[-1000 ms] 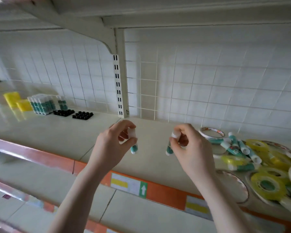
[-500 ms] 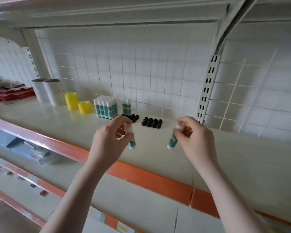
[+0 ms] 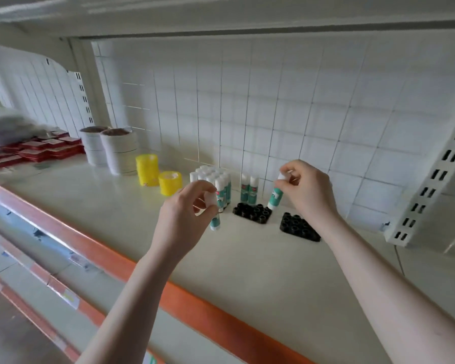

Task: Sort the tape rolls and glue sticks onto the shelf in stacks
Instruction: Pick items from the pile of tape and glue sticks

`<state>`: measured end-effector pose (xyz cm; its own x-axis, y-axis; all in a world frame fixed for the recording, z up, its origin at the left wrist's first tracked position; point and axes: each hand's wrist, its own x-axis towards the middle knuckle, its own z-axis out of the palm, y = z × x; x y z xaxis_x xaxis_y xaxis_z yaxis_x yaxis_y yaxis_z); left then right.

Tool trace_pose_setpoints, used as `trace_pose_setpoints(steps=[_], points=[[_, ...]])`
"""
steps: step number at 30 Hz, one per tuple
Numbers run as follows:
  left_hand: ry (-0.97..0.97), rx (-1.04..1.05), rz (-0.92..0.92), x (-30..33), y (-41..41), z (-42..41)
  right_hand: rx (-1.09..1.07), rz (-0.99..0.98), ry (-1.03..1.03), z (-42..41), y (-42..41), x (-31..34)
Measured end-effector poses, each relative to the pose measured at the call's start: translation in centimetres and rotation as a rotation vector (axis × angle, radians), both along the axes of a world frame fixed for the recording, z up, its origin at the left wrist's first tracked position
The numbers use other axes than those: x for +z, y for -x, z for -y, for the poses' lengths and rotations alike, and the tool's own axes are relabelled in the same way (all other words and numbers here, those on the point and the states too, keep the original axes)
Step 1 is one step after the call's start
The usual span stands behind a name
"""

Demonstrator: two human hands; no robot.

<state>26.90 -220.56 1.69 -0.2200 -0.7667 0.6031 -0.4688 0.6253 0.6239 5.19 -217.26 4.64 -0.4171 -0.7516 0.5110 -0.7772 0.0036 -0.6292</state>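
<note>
My left hand (image 3: 184,222) pinches the white cap of a green-and-white glue stick (image 3: 215,222), which hangs upright just left of a black holder tray (image 3: 252,213). My right hand (image 3: 309,190) grips a second glue stick (image 3: 275,197) by its cap, tilted over that tray's right edge. Two glue sticks (image 3: 248,189) stand at the tray's back. A full block of glue sticks (image 3: 212,181) stands to the left. A second black tray (image 3: 298,227) lies to the right with no sticks in it. Yellow tape rolls (image 3: 147,173) and a shorter yellow stack (image 3: 170,183) stand further left.
Two stacks of white tape rolls (image 3: 117,151) stand at the back left, with red flat packs (image 3: 37,151) beyond them. The cream shelf (image 3: 247,271) has an orange front edge (image 3: 168,292). A white slotted upright (image 3: 431,185) hangs at the right. A lower shelf runs below.
The view has swung left and closer to the trays. Both hands, each carrying a glue stick, have moved from the loose pile on the right to just above the first black tray.
</note>
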Motion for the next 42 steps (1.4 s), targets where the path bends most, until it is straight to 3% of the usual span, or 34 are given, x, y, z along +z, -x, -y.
trace_pose_setpoints(steps=[10, 34, 42], points=[[-0.021, -0.058, -0.017, -0.5, -1.2, 4.3, 0.005, 0.013, -0.152, 6.5, 0.5, -2.6], [0.048, -0.237, 0.033, 0.2, -0.1, 5.6, 0.046, -0.017, -0.186, 5.5, -0.4, -3.4], [0.057, -0.31, 0.142, 3.5, 3.0, 6.2, -0.175, -0.404, -0.411, 1.3, 2.6, -3.5]])
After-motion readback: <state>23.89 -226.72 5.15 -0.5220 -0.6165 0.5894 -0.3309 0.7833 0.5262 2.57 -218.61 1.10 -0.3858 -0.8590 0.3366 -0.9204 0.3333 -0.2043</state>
